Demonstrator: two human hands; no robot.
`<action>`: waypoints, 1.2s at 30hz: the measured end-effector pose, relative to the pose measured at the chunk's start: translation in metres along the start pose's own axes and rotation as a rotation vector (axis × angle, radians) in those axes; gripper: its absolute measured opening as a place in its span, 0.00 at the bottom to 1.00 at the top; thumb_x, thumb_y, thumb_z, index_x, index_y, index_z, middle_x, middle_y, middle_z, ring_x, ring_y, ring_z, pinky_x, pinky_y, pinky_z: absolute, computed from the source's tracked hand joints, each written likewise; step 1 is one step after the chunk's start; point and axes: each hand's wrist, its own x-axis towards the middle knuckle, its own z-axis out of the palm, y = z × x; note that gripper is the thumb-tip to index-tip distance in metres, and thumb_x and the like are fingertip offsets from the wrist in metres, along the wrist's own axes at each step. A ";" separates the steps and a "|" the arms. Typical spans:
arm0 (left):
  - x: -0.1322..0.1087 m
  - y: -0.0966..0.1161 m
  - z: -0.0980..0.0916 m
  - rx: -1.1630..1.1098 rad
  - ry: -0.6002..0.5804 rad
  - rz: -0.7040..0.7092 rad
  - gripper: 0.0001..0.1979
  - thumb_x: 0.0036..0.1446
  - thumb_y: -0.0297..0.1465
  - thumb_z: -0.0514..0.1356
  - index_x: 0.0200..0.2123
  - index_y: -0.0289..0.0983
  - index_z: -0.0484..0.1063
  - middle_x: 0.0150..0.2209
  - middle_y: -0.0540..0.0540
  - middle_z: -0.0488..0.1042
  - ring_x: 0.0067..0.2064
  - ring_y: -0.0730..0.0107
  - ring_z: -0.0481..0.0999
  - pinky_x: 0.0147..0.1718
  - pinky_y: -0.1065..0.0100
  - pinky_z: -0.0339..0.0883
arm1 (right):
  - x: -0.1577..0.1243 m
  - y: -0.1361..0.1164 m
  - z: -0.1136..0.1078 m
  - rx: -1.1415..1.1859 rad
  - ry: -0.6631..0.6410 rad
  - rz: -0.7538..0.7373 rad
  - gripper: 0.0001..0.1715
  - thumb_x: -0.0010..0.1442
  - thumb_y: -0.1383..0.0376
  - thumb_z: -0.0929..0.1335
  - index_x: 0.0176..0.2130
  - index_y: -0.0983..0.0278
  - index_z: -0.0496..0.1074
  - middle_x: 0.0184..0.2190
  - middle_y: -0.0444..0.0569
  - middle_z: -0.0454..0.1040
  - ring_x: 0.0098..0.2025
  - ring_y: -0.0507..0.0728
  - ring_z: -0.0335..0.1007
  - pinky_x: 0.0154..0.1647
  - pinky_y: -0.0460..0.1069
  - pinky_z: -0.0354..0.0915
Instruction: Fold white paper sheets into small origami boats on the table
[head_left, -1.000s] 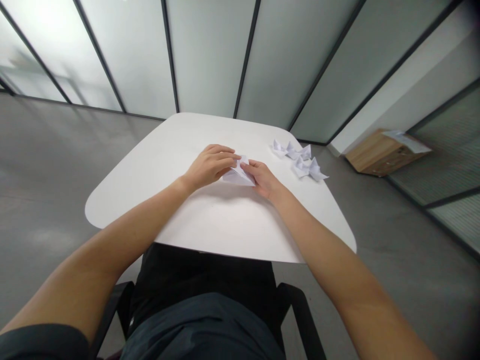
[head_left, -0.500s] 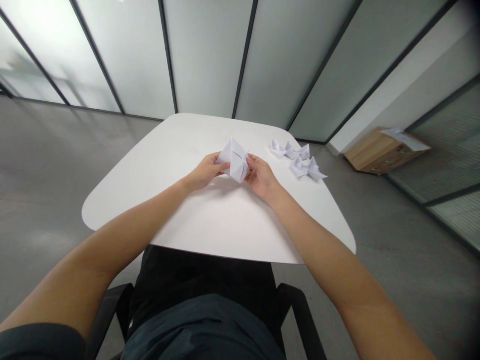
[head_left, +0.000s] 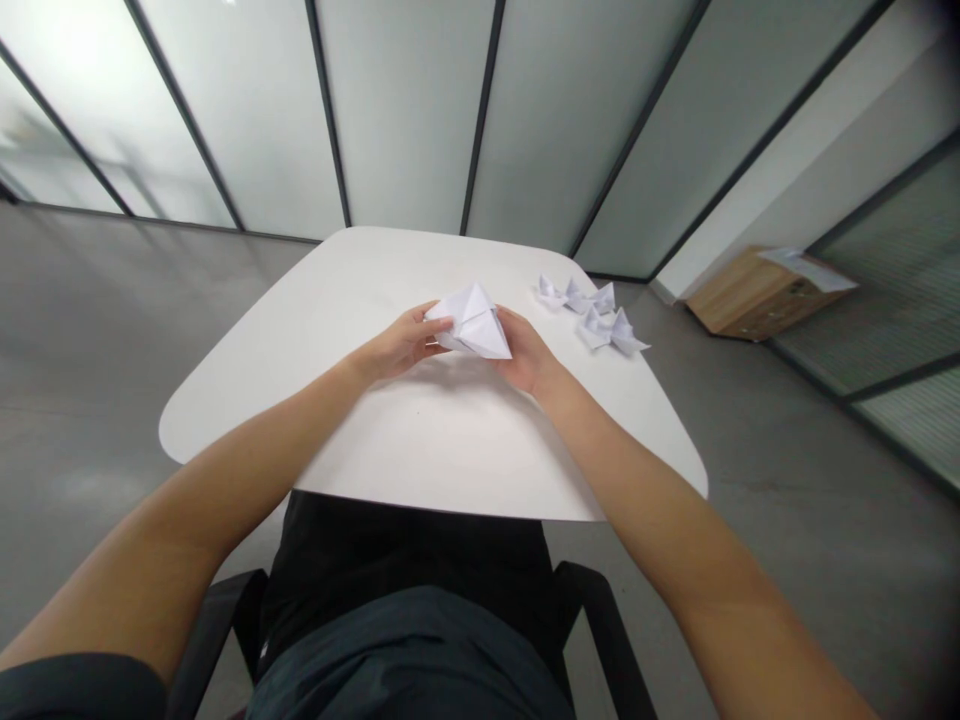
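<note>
Over the white tabletop [head_left: 315, 300], a folded white paper shape [head_left: 472, 325] pinched between left hand [head_left: 401, 345] and right hand [head_left: 526, 352], both closed on its edges; paper boats [head_left: 600, 330] just beyond.

White folded-paper form [head_left: 475, 325], faceted and pointed, held between both bare hands above the desk's middle. Left hand [head_left: 401, 345]: curled around the form's left side. Right hand [head_left: 525, 360]: cupped against its right side. White rounded-corner desk [head_left: 420, 445]: carries a cluster of small white folded-paper boats [head_left: 609, 330] near its far right edge. Tan cardboard box [head_left: 750, 300] with a white sheet [head_left: 806, 268] on top: on the grey concrete floor [head_left: 90, 350], well right of the desk. Frosted glass panels [head_left: 405, 110], dark-framed: beyond the far edge.
</note>
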 end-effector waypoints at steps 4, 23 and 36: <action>-0.002 0.007 0.002 -0.029 0.022 0.026 0.29 0.54 0.46 0.74 0.56 0.42 0.75 0.53 0.41 0.80 0.55 0.55 0.80 0.53 0.59 0.76 | 0.005 0.001 -0.006 0.078 0.017 0.045 0.18 0.54 0.56 0.77 0.44 0.58 0.77 0.39 0.45 0.81 0.38 0.58 0.76 0.35 0.51 0.74; 0.012 -0.006 -0.008 -0.117 0.438 0.003 0.34 0.49 0.52 0.76 0.54 0.45 0.70 0.44 0.48 0.77 0.43 0.69 0.78 0.40 0.71 0.72 | -0.006 -0.001 -0.008 -0.033 -0.173 0.317 0.21 0.61 0.51 0.76 0.47 0.59 0.73 0.43 0.53 0.81 0.44 0.63 0.80 0.48 0.62 0.80; 0.018 -0.004 -0.018 -0.170 0.515 -0.002 0.25 0.53 0.44 0.76 0.46 0.40 0.71 0.37 0.50 0.76 0.36 0.73 0.76 0.35 0.72 0.73 | -0.008 0.003 -0.004 -0.328 -0.155 0.110 0.31 0.48 0.59 0.82 0.47 0.57 0.69 0.41 0.45 0.81 0.43 0.58 0.78 0.41 0.53 0.78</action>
